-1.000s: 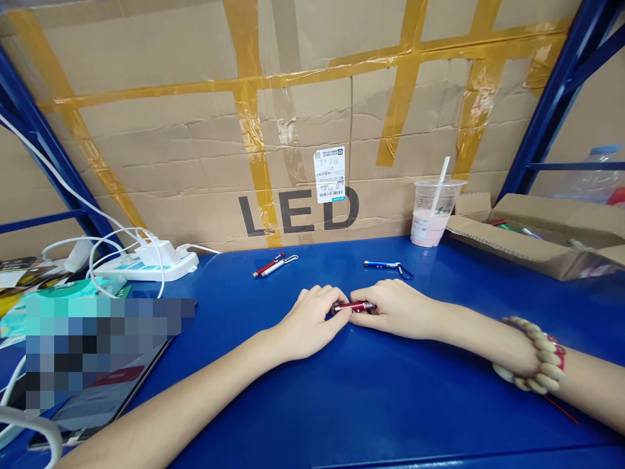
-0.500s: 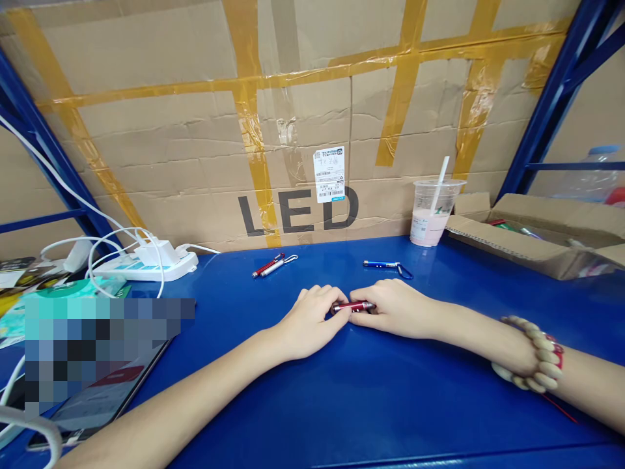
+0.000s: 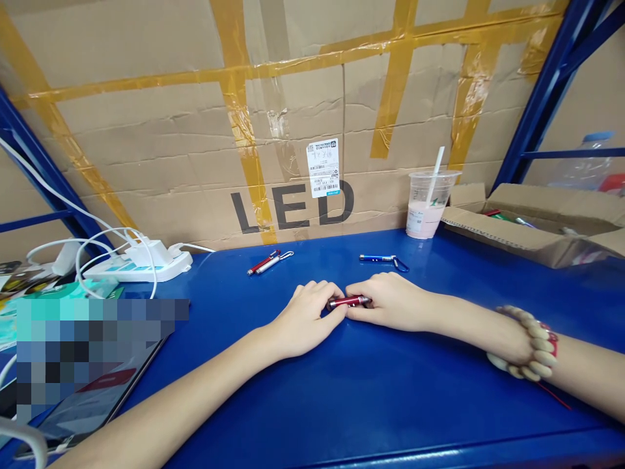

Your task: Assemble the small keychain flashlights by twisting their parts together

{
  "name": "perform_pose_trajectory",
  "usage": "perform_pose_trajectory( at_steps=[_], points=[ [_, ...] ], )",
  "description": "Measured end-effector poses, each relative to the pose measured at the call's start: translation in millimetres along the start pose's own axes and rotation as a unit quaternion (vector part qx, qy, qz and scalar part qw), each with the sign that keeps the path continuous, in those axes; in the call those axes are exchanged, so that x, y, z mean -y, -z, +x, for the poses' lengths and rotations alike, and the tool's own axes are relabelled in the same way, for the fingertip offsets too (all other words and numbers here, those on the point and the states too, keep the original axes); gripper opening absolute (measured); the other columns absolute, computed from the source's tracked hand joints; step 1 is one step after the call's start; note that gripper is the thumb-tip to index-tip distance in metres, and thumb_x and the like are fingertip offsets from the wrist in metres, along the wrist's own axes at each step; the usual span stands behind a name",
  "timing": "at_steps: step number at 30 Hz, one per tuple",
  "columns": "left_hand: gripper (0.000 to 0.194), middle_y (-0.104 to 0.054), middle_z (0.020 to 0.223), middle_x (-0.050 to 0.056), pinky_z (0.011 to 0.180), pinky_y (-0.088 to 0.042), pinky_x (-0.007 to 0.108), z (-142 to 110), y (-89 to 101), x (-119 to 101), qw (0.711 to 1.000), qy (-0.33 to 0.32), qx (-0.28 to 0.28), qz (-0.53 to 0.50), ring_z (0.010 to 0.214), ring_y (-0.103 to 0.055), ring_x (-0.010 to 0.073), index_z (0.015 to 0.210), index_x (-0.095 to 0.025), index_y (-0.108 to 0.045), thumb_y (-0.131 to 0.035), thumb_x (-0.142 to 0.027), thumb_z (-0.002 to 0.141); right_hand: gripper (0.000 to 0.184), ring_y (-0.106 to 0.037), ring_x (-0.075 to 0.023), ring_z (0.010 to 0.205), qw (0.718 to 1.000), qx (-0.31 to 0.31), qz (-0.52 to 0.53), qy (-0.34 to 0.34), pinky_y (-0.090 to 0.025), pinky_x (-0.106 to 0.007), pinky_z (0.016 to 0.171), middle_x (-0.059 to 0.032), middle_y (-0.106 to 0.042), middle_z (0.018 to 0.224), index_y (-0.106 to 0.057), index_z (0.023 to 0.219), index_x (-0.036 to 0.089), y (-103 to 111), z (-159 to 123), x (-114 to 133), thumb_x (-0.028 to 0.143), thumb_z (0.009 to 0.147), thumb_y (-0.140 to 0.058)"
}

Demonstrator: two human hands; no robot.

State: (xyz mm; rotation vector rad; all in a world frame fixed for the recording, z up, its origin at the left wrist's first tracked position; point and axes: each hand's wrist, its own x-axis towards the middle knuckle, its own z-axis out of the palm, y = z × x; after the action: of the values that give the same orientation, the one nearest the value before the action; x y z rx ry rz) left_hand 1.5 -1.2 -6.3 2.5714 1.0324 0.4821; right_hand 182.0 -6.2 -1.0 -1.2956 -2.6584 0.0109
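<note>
A small red metal flashlight (image 3: 348, 301) lies crosswise between my two hands, just above the blue table or resting on it; I cannot tell which. My left hand (image 3: 307, 320) pinches its left end between thumb and fingers. The fingers of my right hand (image 3: 398, 301) close round its right end and partly hide it. Beyond my left hand, a red flashlight (image 3: 258, 264) and a silver flashlight (image 3: 268, 264) lie side by side, the silver one with a carabiner clip. Past my right hand is a blue flashlight (image 3: 375, 259) with a blue clip.
A plastic cup (image 3: 426, 218) of pink drink with a straw stands at the back right, beside an open cardboard box (image 3: 517, 238). On the left are a white power strip (image 3: 168, 266) with cables and a tablet-like device (image 3: 105, 391). Behind rises a taped cardboard sheet (image 3: 195, 156).
The whole view has shifted slightly. The red flashlight looks turned a little about its length, its light dots less visible. Both hands keep their hold.
</note>
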Motion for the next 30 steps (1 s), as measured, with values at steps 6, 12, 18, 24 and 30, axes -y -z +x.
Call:
perform_pose_trajectory(
  at_steps=[6,12,18,24,30],
  points=[
    [0.019,-0.055,0.088,0.0,0.081,-0.033,0.036,-0.3,0.7,-0.6,1.0,0.003,0.004,-0.002,0.084,-0.045,0.0165,0.087,-0.022,-0.049,-0.035,-0.033,0.086,0.031,-0.055,-0.0139,0.057,1.0,-0.003,0.002,0.003,-0.028,-0.022,0.048,-0.0011,-0.065,0.069,-0.06,0.077,0.02,0.5,-0.8,-0.1,0.042,0.084,-0.039],
    [0.019,-0.055,0.088,-0.001,0.081,-0.033,0.035,-0.4,0.6,-1.3,1.0,0.003,0.002,-0.006,0.084,-0.045,0.0164,0.087,-0.022,-0.049,-0.035,-0.033,0.086,0.029,-0.054,-0.0131,0.055,1.0,-0.001,0.005,-0.001,-0.027,-0.022,0.048,-0.0005,-0.064,0.067,-0.058,0.074,0.02,0.3,-0.1,0.1,0.041,0.084,-0.04],
    [0.018,-0.055,0.088,0.0,0.082,-0.033,0.036,-0.4,0.1,-0.4,1.0,0.0,0.0,-0.002,0.084,-0.045,0.0164,0.087,-0.022,-0.049,-0.035,-0.033,0.086,0.031,-0.053,-0.0122,0.053,1.0,0.003,0.005,-0.003,-0.025,-0.022,0.047,0.0002,-0.062,0.064,-0.056,0.069,0.02,-0.6,0.7,-0.3,0.042,0.084,-0.039],
    [0.018,-0.055,0.088,-0.001,0.081,-0.034,0.036,-0.2,-0.5,0.3,1.0,-0.001,-0.005,0.004,0.084,-0.045,0.0163,0.087,-0.022,-0.049,-0.036,-0.033,0.086,0.03,-0.055,-0.0137,0.057,1.0,0.007,0.004,-0.007,-0.027,-0.022,0.049,-0.0008,-0.063,0.066,-0.057,0.072,0.02,0.1,-0.1,0.2,0.042,0.084,-0.039],
    [0.018,-0.056,0.089,0.0,0.081,-0.034,0.036,0.1,-0.7,0.7,1.0,-0.003,-0.006,0.006,0.084,-0.046,0.0166,0.086,-0.022,-0.049,-0.036,-0.033,0.086,0.031,-0.055,-0.0138,0.056,1.0,0.008,0.002,-0.01,-0.027,-0.022,0.049,-0.0006,-0.063,0.065,-0.056,0.07,0.02,0.8,0.6,1.9,0.042,0.084,-0.039]
  ],
)
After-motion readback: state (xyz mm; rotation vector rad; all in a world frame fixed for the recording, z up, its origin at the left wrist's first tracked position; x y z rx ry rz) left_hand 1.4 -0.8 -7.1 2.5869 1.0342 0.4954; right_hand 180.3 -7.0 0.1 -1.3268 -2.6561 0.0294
